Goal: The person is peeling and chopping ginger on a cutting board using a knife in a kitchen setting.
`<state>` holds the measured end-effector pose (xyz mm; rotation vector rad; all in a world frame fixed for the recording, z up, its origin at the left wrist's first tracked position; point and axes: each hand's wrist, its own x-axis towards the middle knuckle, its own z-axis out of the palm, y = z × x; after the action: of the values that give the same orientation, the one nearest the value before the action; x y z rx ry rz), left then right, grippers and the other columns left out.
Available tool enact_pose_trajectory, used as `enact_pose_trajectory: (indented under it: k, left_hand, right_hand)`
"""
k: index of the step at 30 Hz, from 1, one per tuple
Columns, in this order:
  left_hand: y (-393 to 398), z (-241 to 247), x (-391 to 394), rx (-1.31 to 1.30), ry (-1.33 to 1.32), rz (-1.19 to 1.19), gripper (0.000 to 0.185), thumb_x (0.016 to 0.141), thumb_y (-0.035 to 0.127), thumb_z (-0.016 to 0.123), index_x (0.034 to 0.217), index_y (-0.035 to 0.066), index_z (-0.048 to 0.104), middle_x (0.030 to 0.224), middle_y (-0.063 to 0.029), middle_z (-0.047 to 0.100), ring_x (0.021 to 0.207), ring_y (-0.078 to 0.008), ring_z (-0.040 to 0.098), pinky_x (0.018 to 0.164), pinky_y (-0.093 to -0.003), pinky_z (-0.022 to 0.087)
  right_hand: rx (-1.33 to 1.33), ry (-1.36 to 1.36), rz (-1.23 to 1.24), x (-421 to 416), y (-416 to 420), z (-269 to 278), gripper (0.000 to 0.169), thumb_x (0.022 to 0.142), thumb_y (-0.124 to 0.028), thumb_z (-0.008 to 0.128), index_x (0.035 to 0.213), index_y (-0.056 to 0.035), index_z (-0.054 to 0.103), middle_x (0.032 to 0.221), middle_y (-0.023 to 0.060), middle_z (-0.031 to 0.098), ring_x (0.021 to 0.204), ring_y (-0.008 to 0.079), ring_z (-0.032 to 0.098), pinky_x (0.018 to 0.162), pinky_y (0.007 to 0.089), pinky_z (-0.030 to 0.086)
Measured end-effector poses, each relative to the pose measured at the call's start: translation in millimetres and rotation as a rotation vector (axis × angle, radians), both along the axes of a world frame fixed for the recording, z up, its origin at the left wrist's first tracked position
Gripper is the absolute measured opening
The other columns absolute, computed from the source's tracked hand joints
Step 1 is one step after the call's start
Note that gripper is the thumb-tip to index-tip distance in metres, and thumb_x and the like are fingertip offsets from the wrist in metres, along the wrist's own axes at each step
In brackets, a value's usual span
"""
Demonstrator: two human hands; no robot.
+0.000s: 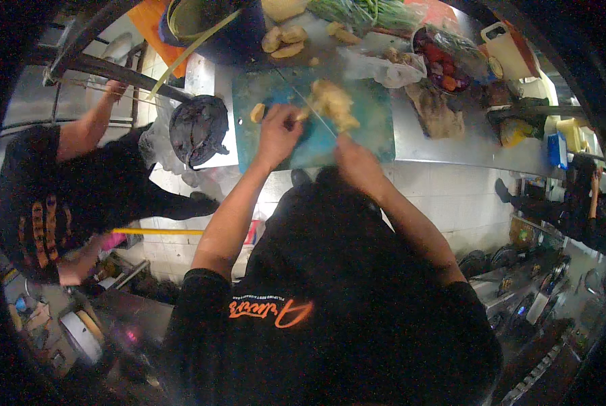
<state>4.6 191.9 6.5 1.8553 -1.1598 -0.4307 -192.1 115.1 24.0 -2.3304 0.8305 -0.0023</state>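
A green cutting board (369, 144) lies on the steel counter before me. My right hand (356, 161) grips a knife (319, 115), its handle hidden in the fist and its long thin blade slanting away to the left across the board. Left of the blade, my left hand (278, 133) has its fingers bent around a small pale-yellow vegetable piece (302, 115) close to the edge. Beyond the blade on the right sits a blurred heap of cut yellow pieces (332, 104), possibly ginger or potato. Another single piece (257, 112) rests at the board's left.
Whole pale roots (285, 40) and bagged green vegetables (369, 12) lie at the back. A bowl of red vegetables (440, 63) and a clear plastic bag (384, 68) stand right of them. Left are a dark bucket (242, 35), a black-lined container (197, 129) and another person (79, 177).
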Motion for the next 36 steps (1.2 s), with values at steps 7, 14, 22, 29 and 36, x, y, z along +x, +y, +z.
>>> enact_pose_trajectory:
  k: [7, 14, 22, 29, 36]
  left_hand:
    - [-4.5, -2.5, -0.8, -0.039, 0.084, 0.061, 0.024, 0.070, 0.004, 0.066, 0.093, 0.004, 0.060, 0.089, -0.0098, 0.059, 0.077, -0.0216, 0.058, 0.072, -0.0326, 0.047]
    - [-11.4, -1.3, -2.9, -0.082, -0.016, 0.074, 0.023, 0.070, 0.004, 0.064, 0.092, 0.003, 0.058, 0.086, -0.0111, 0.057, 0.071, -0.0223, 0.058, 0.065, -0.0314, 0.047]
    - [-11.4, 9.4, -6.8, 0.020, 0.004, 0.034, 0.023, 0.069, 0.001, 0.065, 0.092, 0.003, 0.060, 0.090, -0.0103, 0.061, 0.080, -0.0211, 0.061, 0.072, -0.0318, 0.049]
    - [-14.1, 4.5, -8.3, -0.062, 0.036, 0.028, 0.026, 0.071, 0.000, 0.063, 0.097, 0.003, 0.062, 0.099, -0.0110, 0.060, 0.085, -0.0211, 0.061, 0.076, -0.0302, 0.049]
    - [-19.9, 5.1, -11.2, -0.117, 0.037, 0.024, 0.025, 0.071, -0.001, 0.063, 0.095, 0.003, 0.063, 0.101, -0.0112, 0.060, 0.087, -0.0225, 0.061, 0.078, -0.0305, 0.049]
  right_hand:
    - [0.073, 0.074, -0.051, 1.9, -0.6, -2.7, 0.022, 0.087, -0.014, 0.045, 0.102, 0.0002, 0.041, 0.076, 0.0285, 0.059, 0.075, 0.0468, 0.058, 0.066, 0.0559, 0.045]
    - [-0.016, 0.091, -0.038, 2.5, 1.6, 19.4, 0.022, 0.086, -0.012, 0.045, 0.104, -0.0001, 0.044, 0.081, 0.0264, 0.061, 0.076, 0.0443, 0.061, 0.067, 0.0546, 0.047]
    - [-0.167, 0.067, 0.004, -6.0, 10.7, 10.6, 0.020, 0.085, -0.007, 0.043, 0.103, -0.0002, 0.044, 0.080, 0.0235, 0.062, 0.071, 0.0413, 0.063, 0.061, 0.0517, 0.051]
    - [0.009, 0.094, -0.032, -7.9, -3.2, -0.8, 0.023, 0.085, -0.011, 0.044, 0.104, 0.0002, 0.043, 0.073, 0.0246, 0.062, 0.071, 0.0438, 0.062, 0.062, 0.0540, 0.049]
    - [0.101, 0.002, -0.097, -13.5, -3.4, -7.6, 0.023, 0.086, -0.017, 0.047, 0.105, -0.0049, 0.041, 0.081, 0.0287, 0.060, 0.078, 0.0482, 0.058, 0.069, 0.0578, 0.043]
